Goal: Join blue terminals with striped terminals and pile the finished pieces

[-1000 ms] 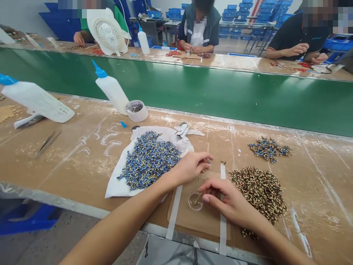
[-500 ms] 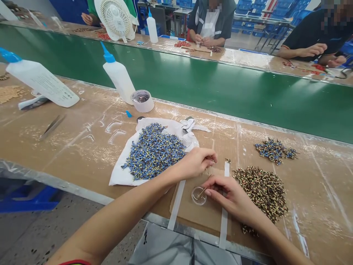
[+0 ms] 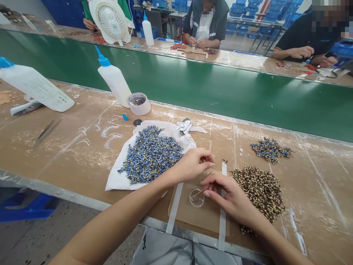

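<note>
My right hand (image 3: 224, 191) pinches a thin stick (image 3: 198, 193) whose tip reaches over a small clear round dish (image 3: 196, 198). The dish rests on a taped-down cardboard piece (image 3: 198, 217). Just above, my left hand (image 3: 197, 163) is closed with its fingertips together; whatever they hold is hidden or too small to name. Left of it, a heap of small blue, yellow and dark pieces (image 3: 151, 154) lies on a white sheet (image 3: 117, 180). A heap of cream-and-dark pieces (image 3: 260, 193) lies beside my right hand, with a smaller blue-and-dark pile (image 3: 271, 150) behind it.
A white bottle with a blue nozzle (image 3: 116, 82) leans by a tape roll (image 3: 139, 103). Another bottle (image 3: 35, 86) and tweezers (image 3: 46, 131) lie left. Beyond the green belt (image 3: 176, 82), several people work near a fan (image 3: 109, 20).
The view has shifted slightly, so most things sit a little further left. Both hands stay almost in place, and the stick lies a bit flatter over the dish.
</note>
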Demonstrator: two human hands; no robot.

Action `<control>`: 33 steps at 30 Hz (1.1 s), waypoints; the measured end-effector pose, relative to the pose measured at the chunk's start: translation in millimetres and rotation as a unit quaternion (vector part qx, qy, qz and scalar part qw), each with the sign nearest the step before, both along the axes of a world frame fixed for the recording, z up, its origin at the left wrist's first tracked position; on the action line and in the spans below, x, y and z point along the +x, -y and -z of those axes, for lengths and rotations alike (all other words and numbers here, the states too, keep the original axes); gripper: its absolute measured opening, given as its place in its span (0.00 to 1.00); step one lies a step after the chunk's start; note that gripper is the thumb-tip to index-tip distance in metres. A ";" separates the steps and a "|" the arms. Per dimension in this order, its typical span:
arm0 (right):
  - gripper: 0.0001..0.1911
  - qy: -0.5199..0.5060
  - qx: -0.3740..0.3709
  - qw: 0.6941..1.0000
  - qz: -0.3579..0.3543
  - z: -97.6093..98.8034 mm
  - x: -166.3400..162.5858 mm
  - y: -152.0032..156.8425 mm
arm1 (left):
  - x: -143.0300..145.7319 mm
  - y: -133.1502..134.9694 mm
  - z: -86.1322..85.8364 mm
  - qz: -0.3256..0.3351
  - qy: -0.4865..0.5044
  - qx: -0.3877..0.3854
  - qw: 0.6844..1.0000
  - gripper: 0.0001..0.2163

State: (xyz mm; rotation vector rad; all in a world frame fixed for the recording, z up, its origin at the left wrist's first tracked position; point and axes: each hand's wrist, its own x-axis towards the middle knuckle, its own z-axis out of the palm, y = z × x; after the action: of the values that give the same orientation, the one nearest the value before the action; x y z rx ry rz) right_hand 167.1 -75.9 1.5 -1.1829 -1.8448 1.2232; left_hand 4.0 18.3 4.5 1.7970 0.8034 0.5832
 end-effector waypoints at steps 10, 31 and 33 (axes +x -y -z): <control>0.08 -0.029 0.076 0.972 0.220 15.1 14.3 -13.8 | -1.8 -1.3 3.9 0.035 0.172 -0.373 0.911 0.10; 0.03 0.035 0.136 0.976 0.169 3.2 13.3 -13.9 | -2.2 0.0 -3.6 0.078 0.059 -0.110 0.989 0.06; 0.04 0.028 0.120 0.979 0.163 4.8 13.7 -14.4 | -3.2 -0.9 -5.2 0.096 0.035 -0.041 0.994 0.05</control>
State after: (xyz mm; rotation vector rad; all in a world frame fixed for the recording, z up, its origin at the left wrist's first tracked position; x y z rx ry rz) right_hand 180.8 -61.4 -3.3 -1.3274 -1.6961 0.7715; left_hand 0.8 19.2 9.8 1.7458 0.5896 0.4778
